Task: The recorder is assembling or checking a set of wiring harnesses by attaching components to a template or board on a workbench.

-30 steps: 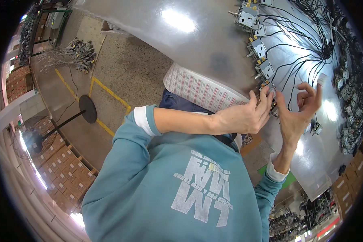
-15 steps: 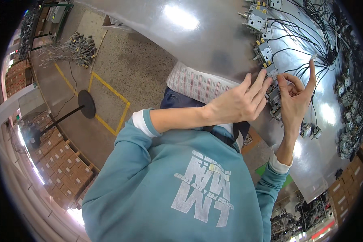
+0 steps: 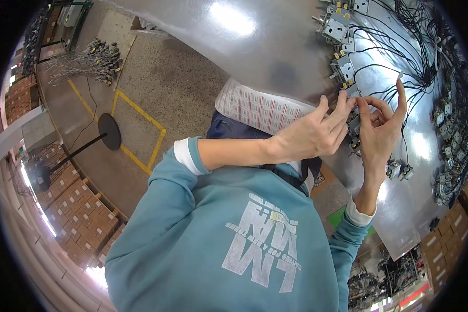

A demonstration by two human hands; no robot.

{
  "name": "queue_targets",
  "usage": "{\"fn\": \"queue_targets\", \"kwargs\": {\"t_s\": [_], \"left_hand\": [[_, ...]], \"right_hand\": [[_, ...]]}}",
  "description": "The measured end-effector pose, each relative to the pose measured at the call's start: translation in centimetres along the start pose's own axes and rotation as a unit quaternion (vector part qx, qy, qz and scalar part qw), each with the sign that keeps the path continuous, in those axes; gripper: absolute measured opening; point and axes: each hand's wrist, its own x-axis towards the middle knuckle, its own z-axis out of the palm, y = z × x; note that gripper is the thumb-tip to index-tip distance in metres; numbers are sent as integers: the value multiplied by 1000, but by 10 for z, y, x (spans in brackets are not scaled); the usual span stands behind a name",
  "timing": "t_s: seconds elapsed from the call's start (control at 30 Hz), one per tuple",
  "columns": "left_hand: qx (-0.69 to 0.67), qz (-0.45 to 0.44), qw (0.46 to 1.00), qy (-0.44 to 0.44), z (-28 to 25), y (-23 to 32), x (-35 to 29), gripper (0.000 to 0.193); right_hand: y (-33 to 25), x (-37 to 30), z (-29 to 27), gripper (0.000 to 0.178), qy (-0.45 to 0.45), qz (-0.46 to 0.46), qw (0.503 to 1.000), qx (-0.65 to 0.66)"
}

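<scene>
My left hand [image 3: 314,133] reaches across from the left with several fingers extended and spread. Its foremost fingertips meet those of my right hand [image 3: 378,127] over a row of metal-cased parts. On my right hand, the thumb and a curled finger pinch together; whatever lies between them is too small to make out. Another finger points up, with a small white piece [image 3: 400,76] at its tip. Just beyond the fingers sit small metal units [image 3: 343,68] with yellow bits and black cables [image 3: 424,73]. A sheet of red-and-white printed labels [image 3: 262,108] rests across my lap at the table edge.
The shiny metal table [image 3: 275,47] fills the upper right. More cabled units [image 3: 447,135] are heaped along its right side, and two loose ones [image 3: 400,169] lie near my right wrist. Left on the floor stand a fan base [image 3: 109,131], stacked cartons [image 3: 83,213] and yellow floor lines [image 3: 140,113].
My left hand has shifted slightly right, bringing its fingertips to the right hand's pinch. The right hand stays nearly in place, the white piece still at its raised fingertip.
</scene>
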Motion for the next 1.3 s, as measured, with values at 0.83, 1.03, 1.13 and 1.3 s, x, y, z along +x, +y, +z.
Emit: {"fn": "queue_targets", "kwargs": {"t_s": [0.83, 1.03, 1.13, 1.3], "left_hand": [[-84, 22, 996, 31, 11, 2, 16, 33], [-244, -4, 966, 84, 14, -4, 7, 34], [-288, 8, 956, 65, 15, -1, 2, 26], [-318, 31, 943, 95, 34, 17, 1, 20]], "right_hand": [[-8, 25, 3, 26, 27, -85, 993, -77], [1, 38, 0, 26, -65, 1, 995, -81], [11, 43, -9, 29, -73, 8, 996, -56], [20, 36, -26, 34, -107, 73, 988, -83]]}}
